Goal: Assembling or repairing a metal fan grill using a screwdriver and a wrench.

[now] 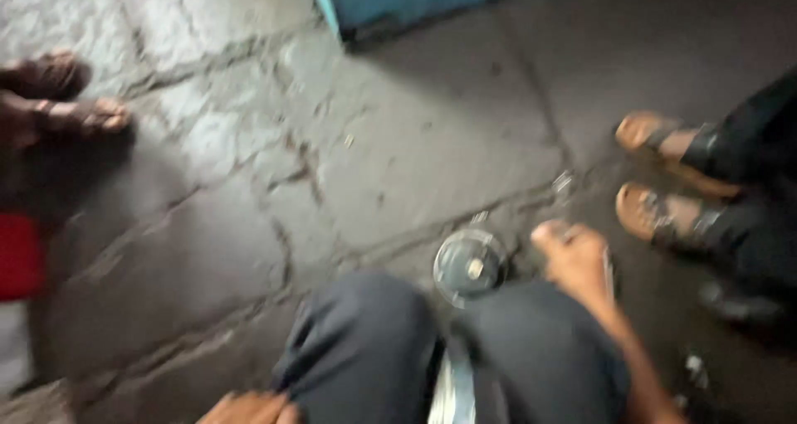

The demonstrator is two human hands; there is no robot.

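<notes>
Glass, round and clear, the lid-like disc [469, 265] lies on the stone floor just left of the right hand [574, 258]; blur hides its grip. Left hand [249, 409], cut off at frame bottom, rests by the knee [361, 349]; grip unreadable.

Bare stone floor [249, 183] lies open leftward; sandalled feet [664, 183] crowd the right.

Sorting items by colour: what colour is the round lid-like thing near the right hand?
Clear, see-through round lid with a pale centre; head view.
</notes>
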